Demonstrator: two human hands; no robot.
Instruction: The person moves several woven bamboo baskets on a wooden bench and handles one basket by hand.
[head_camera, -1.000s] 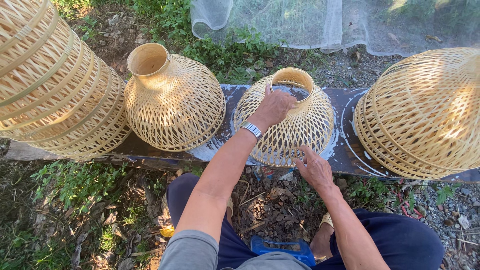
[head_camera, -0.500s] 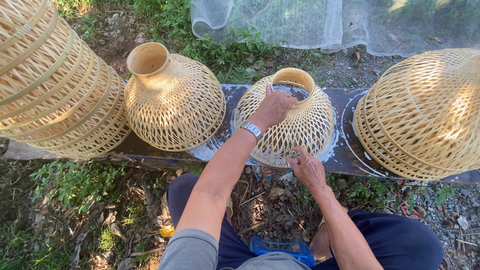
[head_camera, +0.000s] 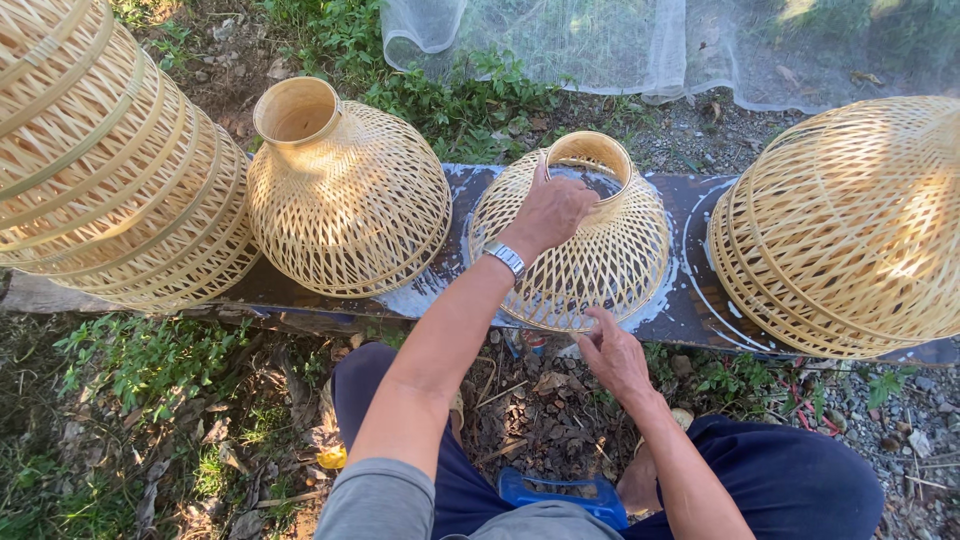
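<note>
A dome-shaped woven bamboo shade sits mouth-down at the centre of the frame on a dark, paint-streaked desk, its open lattice of thin pale strips narrowing to a short solid ring collar on top. The left hand lies over that collar, fingers curled around the rim and grasping it; a metal-banded wristwatch circles the wrist. The right hand is at the shade's lower edge, just below centre, fingers loosely open and touching the woven rim without clenching it.

To the left of centre stands a second bamboo shade, same lattice weave, with a taller smooth neck. In the upper left of the frame a large stack of ribbed bamboo shades lies tilted, bound by broad flat hoops. At the right edge another stack of nested shades shows finer, tighter weaving. Sheer white netting drapes across the upper frame over weeds and gravel. A blue plastic stool shows at the bottom, between the person's knees
</note>
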